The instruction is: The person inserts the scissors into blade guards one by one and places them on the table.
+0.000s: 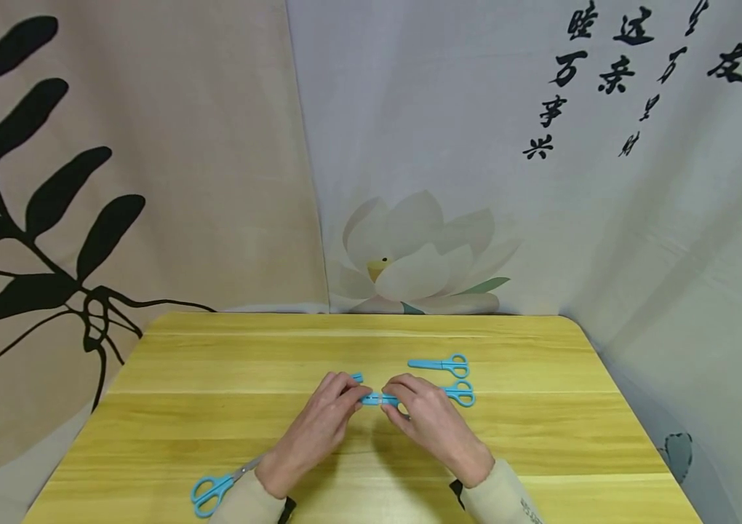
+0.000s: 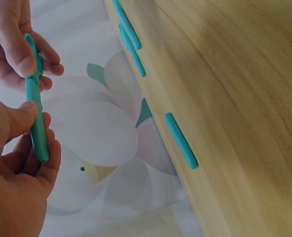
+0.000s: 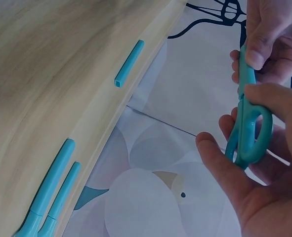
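Note:
A pair of blue-handled scissors point(image 3: 247, 123) is held between my two hands, its blades inside a blue blade cover point(image 2: 36, 121). My left hand point(image 1: 318, 422) pinches that cover between thumb and fingers. My right hand point(image 1: 433, 422) grips the scissors at the handle end, with the finger loops plain in the right wrist view. The cover meets the handles, and no bare metal shows there. Just beyond the left fingers, a loose blue blade cover point(image 3: 130, 63) lies on the table.
Two more covered scissors lie on the table: a far pair point(image 1: 439, 364) and a nearer pair point(image 1: 461, 394) partly behind the right hand. Uncovered scissors point(image 1: 212, 493) lie by the left sleeve, blades partly hidden. A printed curtain point(image 1: 246, 182) hangs behind the wooden table point(image 1: 574, 437).

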The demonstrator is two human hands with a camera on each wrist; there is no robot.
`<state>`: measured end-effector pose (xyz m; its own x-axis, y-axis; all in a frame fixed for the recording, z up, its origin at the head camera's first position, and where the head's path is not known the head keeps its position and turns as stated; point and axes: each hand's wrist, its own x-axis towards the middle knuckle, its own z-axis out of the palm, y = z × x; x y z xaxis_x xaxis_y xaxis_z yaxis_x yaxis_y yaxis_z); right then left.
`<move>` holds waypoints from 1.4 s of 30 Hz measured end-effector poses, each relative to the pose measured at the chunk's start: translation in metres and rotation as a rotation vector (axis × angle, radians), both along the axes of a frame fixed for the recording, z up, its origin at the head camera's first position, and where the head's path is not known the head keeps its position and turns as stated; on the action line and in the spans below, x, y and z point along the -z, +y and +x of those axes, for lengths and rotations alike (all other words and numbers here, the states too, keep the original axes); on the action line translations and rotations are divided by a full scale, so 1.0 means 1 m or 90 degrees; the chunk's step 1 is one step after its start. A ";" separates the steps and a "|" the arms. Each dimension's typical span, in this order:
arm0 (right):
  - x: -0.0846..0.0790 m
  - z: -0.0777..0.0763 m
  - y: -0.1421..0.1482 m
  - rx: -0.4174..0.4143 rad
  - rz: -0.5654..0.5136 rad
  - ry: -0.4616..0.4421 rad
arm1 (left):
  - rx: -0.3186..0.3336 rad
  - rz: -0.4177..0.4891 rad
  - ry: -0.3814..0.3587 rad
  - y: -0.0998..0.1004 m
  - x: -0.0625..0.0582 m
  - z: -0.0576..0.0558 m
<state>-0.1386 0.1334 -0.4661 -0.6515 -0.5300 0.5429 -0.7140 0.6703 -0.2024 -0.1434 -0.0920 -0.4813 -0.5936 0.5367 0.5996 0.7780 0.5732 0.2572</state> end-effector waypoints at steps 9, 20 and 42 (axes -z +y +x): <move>0.002 0.001 -0.001 -0.009 -0.009 0.007 | -0.003 -0.001 -0.017 0.001 0.000 0.002; 0.002 0.001 0.008 -0.014 -0.005 -0.004 | 0.017 0.012 -0.092 -0.003 -0.004 0.003; 0.007 0.003 0.007 -0.018 -0.029 -0.003 | 0.002 0.034 -0.061 -0.008 0.003 0.003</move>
